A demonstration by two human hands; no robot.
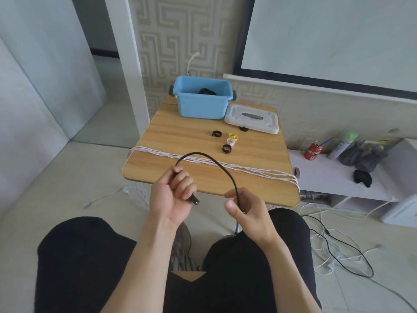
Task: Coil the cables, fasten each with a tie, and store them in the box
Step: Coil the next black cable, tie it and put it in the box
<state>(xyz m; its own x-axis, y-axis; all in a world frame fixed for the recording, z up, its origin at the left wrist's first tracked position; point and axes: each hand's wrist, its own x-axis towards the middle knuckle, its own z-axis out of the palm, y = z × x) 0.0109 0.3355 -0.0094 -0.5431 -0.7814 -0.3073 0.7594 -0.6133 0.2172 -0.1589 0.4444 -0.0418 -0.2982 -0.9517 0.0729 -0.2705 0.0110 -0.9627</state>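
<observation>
A black cable (211, 158) arches between my two hands above the table's near edge. My left hand (172, 195) grips its plug end, with the connector poking out below the fingers. My right hand (246, 205) pinches the cable further along; the rest runs down behind that hand. A white cable (225, 164) lies in several long strands across the wooden table (180, 132). Rolled ties sit mid-table: two black ties (216, 133) (226, 148), a white tie (230, 141) and a yellow tie (233, 136). The blue box (202, 105) at the far edge holds a dark coil (206, 91).
The box's white lid (252, 119) lies right of the box, with another black tie (243, 128) at its near edge. More black and white cables (334, 245) trail on the floor at right. A low shelf (327, 175) holds a red can (313, 150) and bottles. My knees are below.
</observation>
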